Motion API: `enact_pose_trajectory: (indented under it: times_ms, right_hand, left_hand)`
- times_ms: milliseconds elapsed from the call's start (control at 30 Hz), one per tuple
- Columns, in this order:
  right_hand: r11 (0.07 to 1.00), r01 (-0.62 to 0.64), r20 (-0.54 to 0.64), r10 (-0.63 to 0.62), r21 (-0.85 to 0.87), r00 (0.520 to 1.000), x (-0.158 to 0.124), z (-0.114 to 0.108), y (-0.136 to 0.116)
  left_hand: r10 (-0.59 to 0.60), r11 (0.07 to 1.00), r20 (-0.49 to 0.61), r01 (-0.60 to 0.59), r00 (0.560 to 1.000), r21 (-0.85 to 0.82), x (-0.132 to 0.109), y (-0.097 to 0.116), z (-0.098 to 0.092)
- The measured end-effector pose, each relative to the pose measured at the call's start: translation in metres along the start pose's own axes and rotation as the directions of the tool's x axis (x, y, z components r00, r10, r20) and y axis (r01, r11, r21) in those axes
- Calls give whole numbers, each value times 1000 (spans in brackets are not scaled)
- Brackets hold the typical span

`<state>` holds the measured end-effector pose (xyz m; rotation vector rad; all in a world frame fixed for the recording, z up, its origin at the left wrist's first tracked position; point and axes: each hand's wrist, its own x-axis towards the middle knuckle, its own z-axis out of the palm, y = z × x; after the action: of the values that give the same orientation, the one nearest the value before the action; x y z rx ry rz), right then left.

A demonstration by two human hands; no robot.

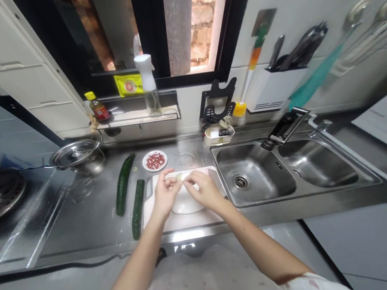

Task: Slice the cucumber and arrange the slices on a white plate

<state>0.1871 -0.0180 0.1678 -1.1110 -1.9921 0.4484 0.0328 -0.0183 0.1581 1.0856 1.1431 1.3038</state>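
Both my hands meet above a white cutting board (168,225), fingertips nearly touching. My left hand (166,193) is closed in a pinch, and my right hand (203,190) pinches from the other side. Between them shows a small pale green piece (179,176), too small to name. Under my hands on the board lies a pale, smooth, rounded shape (187,207), partly covered. Left of the board are a cut cucumber (138,209) and a longer cucumber (124,184). Behind the board sits a white plate (145,163) of chopped red and white bits.
A double sink (258,193) with a black faucet (284,129) adjoins the board on the right. At the left stands a lidded steel pot (81,157) near the stove. A shelf (136,118) at the window holds a spray bottle (149,85) and a sauce bottle (98,107).
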Motion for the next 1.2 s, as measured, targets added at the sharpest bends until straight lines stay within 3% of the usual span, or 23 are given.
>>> enact_pose_trajectory:
  times_ms: [267, 533, 700, 900, 1033, 1200]
  right_hand:
    - [953, -232, -8, 238, 195, 971, 0, 11, 10]
    - [858, -384, 93, 375, 340, 922, 0, 28, 44]
    - [871, -457, 194, 424, 181, 885, -7, 50, 79]
    - [806, -580, 264, 589, -117, 764, -11, 78, 108]
    - [767, -594, 266, 642, -244, 719, -5, 87, 117]
    - [743, -543, 257, 655, -391, 711, 1, 92, 123]
  left_hand:
    - [79, 992, -25, -76, 997, 102, 0, -7, 7]
    - [19, 996, -9, -18, 1000, 85, 11, -27, 7]
    - [-76, 994, -5, 76, 997, 79, 28, -70, 3]
    - [-182, 950, -82, 197, 980, 243, 55, -130, 6]
    - [-154, 885, -83, 175, 985, 432, 71, -146, 7]
    - [-154, 742, -84, 171, 985, 648, 82, -150, 7]
